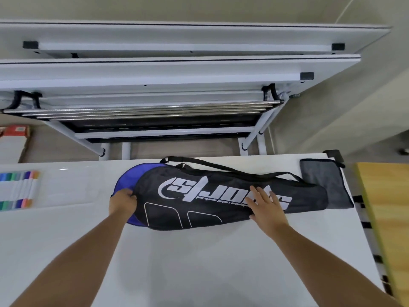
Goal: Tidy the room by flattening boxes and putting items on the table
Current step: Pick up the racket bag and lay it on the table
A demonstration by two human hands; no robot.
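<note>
We see the left hand [122, 204] curled round the rounded, blue-edged end of a black racket bag [199, 209], fingers folded over the rim and pinching the fabric. The right hand [266, 206] lies flat on the bag's narrower half, fingers straight and spread, palm pressing down on the white lettering (it grasps nothing). Both bare forearms reach in from the near edge.

The bag lies flat on the white table [199, 273], lengthwise from left to right, in the far half of the tabletop, with its wide head to the left and its slim handle end to the right. Its black shoulder strap [221, 167] runs loosely along the far side of the bag. The handle end overlaps a folded grey cloth [327, 176] that sits at the table's far right corner.

At the left edge of the table we find a set of coloured markers [18, 187], laid out in rows, well apart from the bag. Beyond the table, further white tables [177, 69] stand tipped up on their frames against the wall. A red and white box [13, 140] rests on the floor at the far left, and a wooden surface [389, 218] borders the table on the right.
</note>
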